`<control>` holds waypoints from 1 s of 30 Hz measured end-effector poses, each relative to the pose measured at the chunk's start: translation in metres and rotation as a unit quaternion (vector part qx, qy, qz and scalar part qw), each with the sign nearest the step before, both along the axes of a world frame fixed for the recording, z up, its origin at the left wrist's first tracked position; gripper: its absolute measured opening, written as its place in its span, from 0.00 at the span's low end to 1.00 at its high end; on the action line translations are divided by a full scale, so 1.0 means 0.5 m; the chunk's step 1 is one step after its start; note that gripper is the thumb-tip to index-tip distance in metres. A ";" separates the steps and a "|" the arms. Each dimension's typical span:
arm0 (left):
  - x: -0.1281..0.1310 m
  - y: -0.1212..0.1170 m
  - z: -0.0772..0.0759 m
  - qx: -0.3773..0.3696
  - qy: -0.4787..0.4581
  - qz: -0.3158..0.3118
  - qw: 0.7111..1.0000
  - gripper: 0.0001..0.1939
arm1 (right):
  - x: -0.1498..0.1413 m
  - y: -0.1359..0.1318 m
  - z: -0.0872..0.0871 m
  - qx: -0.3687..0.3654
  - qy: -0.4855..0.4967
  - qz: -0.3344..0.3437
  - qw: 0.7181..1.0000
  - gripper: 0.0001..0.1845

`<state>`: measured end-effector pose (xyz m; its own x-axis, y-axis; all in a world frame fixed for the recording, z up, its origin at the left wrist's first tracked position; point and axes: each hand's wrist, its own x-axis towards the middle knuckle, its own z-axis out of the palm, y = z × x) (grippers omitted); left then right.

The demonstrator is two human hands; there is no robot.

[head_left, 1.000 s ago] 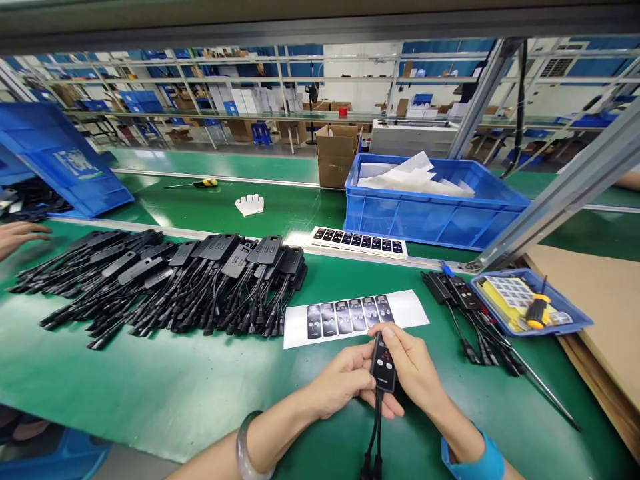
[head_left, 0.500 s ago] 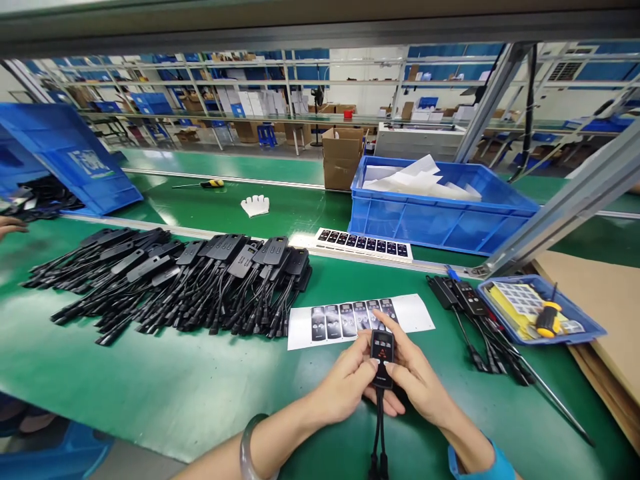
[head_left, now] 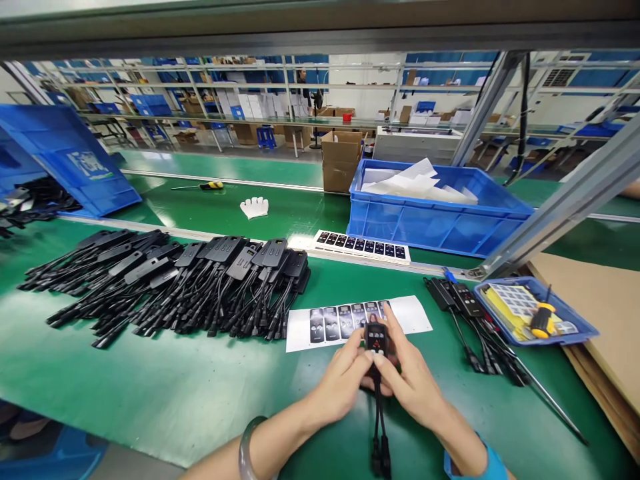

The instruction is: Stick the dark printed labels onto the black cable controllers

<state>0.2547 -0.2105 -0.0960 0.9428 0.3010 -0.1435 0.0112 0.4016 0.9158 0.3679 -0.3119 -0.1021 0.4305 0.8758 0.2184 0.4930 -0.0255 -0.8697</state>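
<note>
Both my hands grip one small black controller (head_left: 375,337) with a red mark on its face, held just above the green belt (head_left: 175,393). My left hand (head_left: 340,383) pinches its left side and my right hand (head_left: 407,373) its right side, thumbs pressed on the lower face. Its two black cables (head_left: 379,433) hang down toward me. Just beyond it lies a white sticker sheet (head_left: 407,312) with a row of dark labels. A big pile of identical black controllers with cables (head_left: 175,280) lies to the left.
A few finished controllers (head_left: 465,303) lie right of the sheet, beside a small blue tray (head_left: 580,327) with a screwdriver. Farther back are a second label strip (head_left: 363,245), a blue crate (head_left: 435,220) of white papers, a white glove (head_left: 254,207) and a cardboard box (head_left: 341,160).
My hands have closed in around the controller and my thumbs slid down its face. The other person's hand at the far left has gone out of view.
</note>
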 end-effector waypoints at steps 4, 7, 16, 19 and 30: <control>0.001 0.016 -0.005 0.054 -0.035 0.001 0.998 0.29 | 0.020 0.007 -0.004 0.006 -0.119 -0.086 0.989 0.28; 0.000 0.022 -0.013 0.217 -0.002 -0.015 0.976 0.33 | 0.048 0.009 -0.006 0.008 -0.123 -0.111 0.986 0.18; -0.002 0.021 -0.011 0.315 -0.033 -0.056 0.947 0.32 | 0.062 0.010 0.004 0.001 -0.143 -0.079 0.987 0.20; -0.008 0.018 -0.002 0.508 0.009 -0.048 0.860 0.30 | 0.096 0.004 -0.006 0.006 -0.262 -0.142 0.954 0.19; -0.013 0.003 -0.025 0.711 0.108 -0.064 0.691 0.22 | 0.142 0.029 -0.045 -0.064 -0.279 -0.134 0.949 0.16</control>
